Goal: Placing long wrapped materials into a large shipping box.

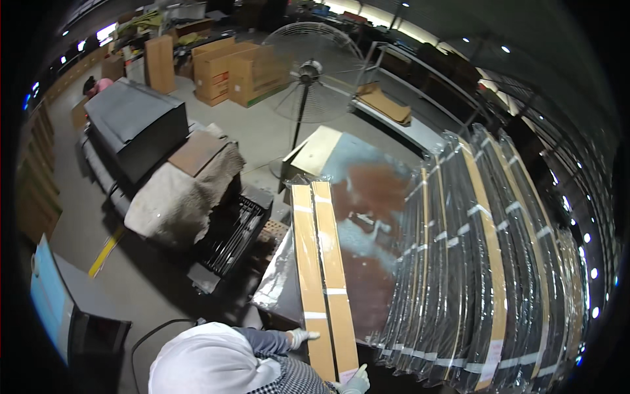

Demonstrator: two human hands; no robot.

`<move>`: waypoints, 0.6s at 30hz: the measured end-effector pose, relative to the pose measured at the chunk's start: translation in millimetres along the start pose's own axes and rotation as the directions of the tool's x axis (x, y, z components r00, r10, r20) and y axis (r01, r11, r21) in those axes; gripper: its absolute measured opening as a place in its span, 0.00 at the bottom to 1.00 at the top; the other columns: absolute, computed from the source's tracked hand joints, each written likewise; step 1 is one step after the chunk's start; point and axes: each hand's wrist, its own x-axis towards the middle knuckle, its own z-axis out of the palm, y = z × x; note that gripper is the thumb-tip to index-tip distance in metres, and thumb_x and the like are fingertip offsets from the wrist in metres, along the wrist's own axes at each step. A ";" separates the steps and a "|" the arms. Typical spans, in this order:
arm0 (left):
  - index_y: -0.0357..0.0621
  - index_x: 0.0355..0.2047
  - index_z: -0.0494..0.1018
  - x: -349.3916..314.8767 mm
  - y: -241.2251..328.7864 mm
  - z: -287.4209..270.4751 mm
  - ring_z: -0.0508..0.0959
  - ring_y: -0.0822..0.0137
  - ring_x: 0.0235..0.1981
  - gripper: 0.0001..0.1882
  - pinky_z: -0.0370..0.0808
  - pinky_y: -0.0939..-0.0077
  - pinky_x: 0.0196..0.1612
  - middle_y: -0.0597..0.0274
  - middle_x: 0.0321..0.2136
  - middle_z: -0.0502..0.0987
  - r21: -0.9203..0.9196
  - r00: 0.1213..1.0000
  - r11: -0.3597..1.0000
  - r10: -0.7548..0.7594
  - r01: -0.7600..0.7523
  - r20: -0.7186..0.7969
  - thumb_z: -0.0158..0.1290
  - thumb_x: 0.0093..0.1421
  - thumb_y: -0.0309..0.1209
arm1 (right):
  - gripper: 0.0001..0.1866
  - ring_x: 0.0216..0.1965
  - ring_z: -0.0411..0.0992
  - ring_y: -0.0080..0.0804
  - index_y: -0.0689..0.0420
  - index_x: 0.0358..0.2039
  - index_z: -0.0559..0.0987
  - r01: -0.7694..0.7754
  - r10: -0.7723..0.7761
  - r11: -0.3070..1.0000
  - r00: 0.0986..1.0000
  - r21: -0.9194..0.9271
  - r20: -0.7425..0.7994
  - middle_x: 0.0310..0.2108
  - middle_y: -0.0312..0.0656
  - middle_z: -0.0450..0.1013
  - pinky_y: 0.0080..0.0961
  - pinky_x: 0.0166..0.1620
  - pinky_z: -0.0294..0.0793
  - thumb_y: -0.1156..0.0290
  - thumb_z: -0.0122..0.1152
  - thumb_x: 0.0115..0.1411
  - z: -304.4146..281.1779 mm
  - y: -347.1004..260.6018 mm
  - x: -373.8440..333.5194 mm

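Neither of my own hands shows. At the lower edge a co-worker in a white cap (207,361) bends over two long, narrow tan cardboard-faced packs (314,262) wrapped in clear film. These lie side by side, with white bands across them, on a worn table (374,269). One gloved hand (303,337) of the co-worker rests against the left pack, fingers stretched over its edge. The other gloved hand (356,381) is at the near end of the right pack; its grip is partly hidden.
Many film-wrapped dark packs (459,282) stand in a row at the right. A machine with a grey cover (177,197) and dark rollers (233,230) is left of the table. Beyond are a pedestal fan (310,71), cardboard boxes (243,72) and a metal-framed cart (407,125).
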 end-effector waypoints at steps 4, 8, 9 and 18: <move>0.48 0.63 0.68 -9.1 35.5 12.7 0.64 0.59 0.65 0.36 0.65 0.50 0.61 0.58 0.63 0.68 0.074 0.962 0.983 -0.149 0.169 -0.230 0.65 0.57 0.46 | 0.72 0.57 0.69 0.46 0.60 0.70 0.48 -0.088 0.088 0.994 0.996 -0.068 -0.011 0.56 0.50 0.66 0.40 0.59 0.71 0.50 0.83 0.30 64.0 6.4 61.1; 0.56 0.65 0.65 -36.8 35.0 -1.4 0.57 0.57 0.68 0.44 0.65 0.46 0.59 0.60 0.67 0.62 0.102 0.971 0.983 -0.128 0.150 -0.200 0.66 0.51 0.56 | 0.69 0.55 0.69 0.47 0.59 0.67 0.52 -0.035 0.058 0.993 0.975 -0.109 0.216 0.53 0.50 0.68 0.40 0.57 0.72 0.51 0.84 0.29 40.9 -21.0 77.6; 0.56 0.65 0.64 -47.7 29.7 -12.1 0.57 0.56 0.69 0.45 0.65 0.46 0.59 0.59 0.67 0.63 0.086 0.978 0.988 -0.109 0.126 -0.177 0.66 0.51 0.56 | 0.68 0.54 0.71 0.47 0.59 0.66 0.54 0.074 -0.047 0.991 0.973 -0.114 0.225 0.51 0.50 0.70 0.40 0.56 0.73 0.50 0.84 0.27 40.0 -20.5 75.8; 0.52 0.64 0.65 -129.3 42.4 -39.8 0.67 0.49 0.63 0.36 0.64 0.35 0.59 0.54 0.62 0.69 -0.341 0.980 0.934 -0.154 0.102 -0.127 0.58 0.60 0.53 | 0.47 0.54 0.69 0.52 0.62 0.70 0.52 0.444 -0.452 0.892 0.874 0.086 0.179 0.55 0.61 0.66 0.51 0.55 0.68 0.56 0.62 0.57 36.0 -17.1 82.0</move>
